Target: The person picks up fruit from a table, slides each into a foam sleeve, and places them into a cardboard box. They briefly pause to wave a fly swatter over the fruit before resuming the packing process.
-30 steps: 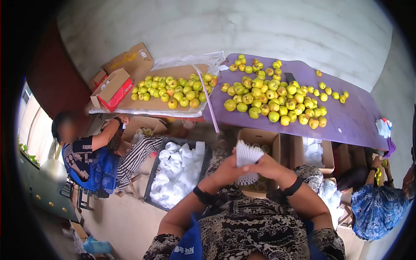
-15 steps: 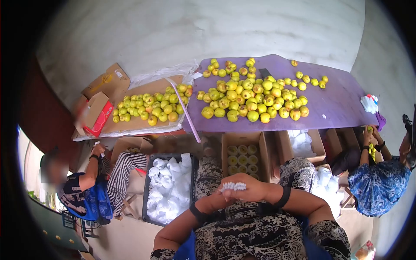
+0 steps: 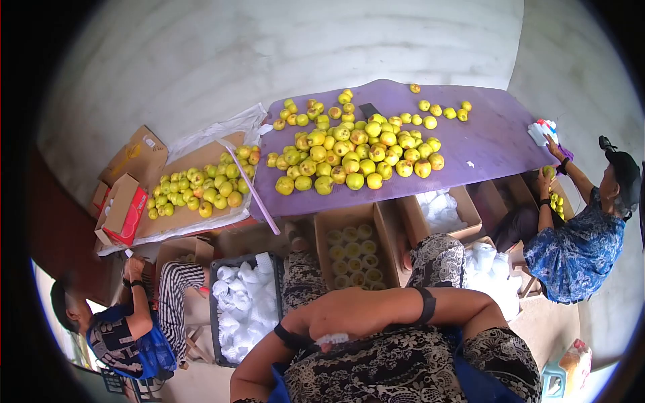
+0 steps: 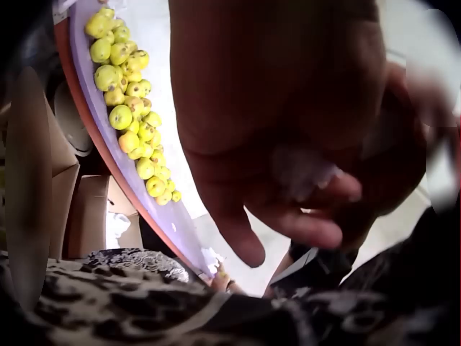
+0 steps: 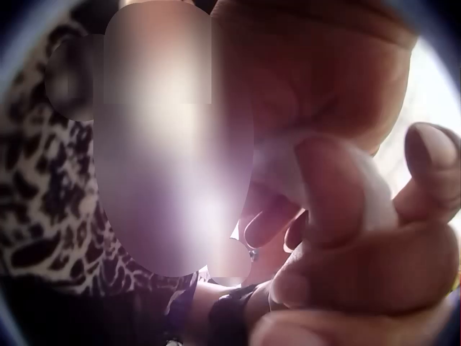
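Note:
A white foam fruit net [image 3: 332,338] shows as a small ruffled end beneath my right hand [image 3: 363,312], close to my lap. The right hand lies over the left and hides most of it in the head view. In the right wrist view, curled fingers hold the whitish foam, blurred, against the palm. My left hand [image 4: 274,94] shows dark in the left wrist view, its fingers bent around a pale bit of foam. A carton [image 3: 322,221] in front of my knees holds rows of netted yellow-green apples [image 3: 353,250].
A purple-covered table [image 3: 490,148] carries a heap of apples [image 3: 349,151]; more apples [image 3: 201,185] lie on cardboard at left. A black crate [image 3: 213,295] of foam nets stands by my left leg. People sit at left [image 3: 111,336] and right [image 3: 571,248]. Another carton [image 3: 474,208] holds white foam.
The foam net, held up and fanned out between both hands earlier, is now squeezed small and mostly covered. Both hands have come down toward my lap. The head view has swung right.

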The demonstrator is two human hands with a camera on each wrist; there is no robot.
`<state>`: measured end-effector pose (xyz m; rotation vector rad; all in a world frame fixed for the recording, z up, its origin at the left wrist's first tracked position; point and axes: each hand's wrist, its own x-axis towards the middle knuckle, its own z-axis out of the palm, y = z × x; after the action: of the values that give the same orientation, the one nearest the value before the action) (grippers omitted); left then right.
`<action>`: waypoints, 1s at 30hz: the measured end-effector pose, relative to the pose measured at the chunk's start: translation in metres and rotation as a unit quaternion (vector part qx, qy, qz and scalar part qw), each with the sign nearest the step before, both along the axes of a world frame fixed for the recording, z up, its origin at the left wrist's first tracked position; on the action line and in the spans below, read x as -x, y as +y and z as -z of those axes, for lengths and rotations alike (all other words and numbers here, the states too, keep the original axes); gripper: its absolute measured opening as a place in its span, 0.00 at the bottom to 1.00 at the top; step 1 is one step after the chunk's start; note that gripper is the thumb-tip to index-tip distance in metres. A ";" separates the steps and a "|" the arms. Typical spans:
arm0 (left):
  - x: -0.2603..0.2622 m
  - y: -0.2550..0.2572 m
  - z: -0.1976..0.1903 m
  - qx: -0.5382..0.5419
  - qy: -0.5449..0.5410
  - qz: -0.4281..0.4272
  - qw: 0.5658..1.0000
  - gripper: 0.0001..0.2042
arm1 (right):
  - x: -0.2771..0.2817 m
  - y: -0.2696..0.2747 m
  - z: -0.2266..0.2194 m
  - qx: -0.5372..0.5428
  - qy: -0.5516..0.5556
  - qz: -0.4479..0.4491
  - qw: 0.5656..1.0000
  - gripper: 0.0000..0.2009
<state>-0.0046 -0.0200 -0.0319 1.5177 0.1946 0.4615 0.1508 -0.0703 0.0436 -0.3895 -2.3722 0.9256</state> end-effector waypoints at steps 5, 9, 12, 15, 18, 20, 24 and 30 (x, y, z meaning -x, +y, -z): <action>-0.016 -0.003 0.011 -0.120 -0.024 -0.055 0.991 0.13 | 0.000 -0.010 0.004 0.015 -0.079 0.003 0.997 0.13; -0.028 -0.008 0.024 -0.215 -0.045 -0.104 0.970 0.16 | 0.002 -0.018 0.022 0.147 0.144 0.075 0.976 0.16; -0.036 -0.009 0.027 -0.285 -0.057 -0.139 0.947 0.18 | -0.019 -0.008 0.016 0.291 0.130 0.102 0.942 0.19; -0.046 -0.011 0.019 -0.335 -0.069 -0.160 0.926 0.19 | -0.024 -0.001 0.031 0.426 0.380 0.064 0.818 0.19; -0.055 -0.011 -0.004 -0.387 0.004 -0.178 0.905 0.10 | -0.037 0.002 0.027 0.355 0.403 0.079 0.840 0.17; -0.042 -0.007 -0.003 -0.282 0.024 -0.149 0.947 0.10 | -0.049 -0.001 0.017 0.315 0.352 0.093 0.877 0.15; -0.027 -0.011 -0.013 0.024 0.102 -0.052 0.993 0.09 | -0.061 -0.004 0.004 0.241 0.288 0.118 0.919 0.10; -0.029 -0.007 -0.006 -0.040 0.074 -0.077 0.993 0.09 | -0.052 -0.010 0.004 0.202 0.290 0.071 0.933 0.08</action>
<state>0.0241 -0.0269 -0.0258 1.6237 0.4152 0.4848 0.2024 -0.0801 0.0398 -0.3721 -1.5968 1.2568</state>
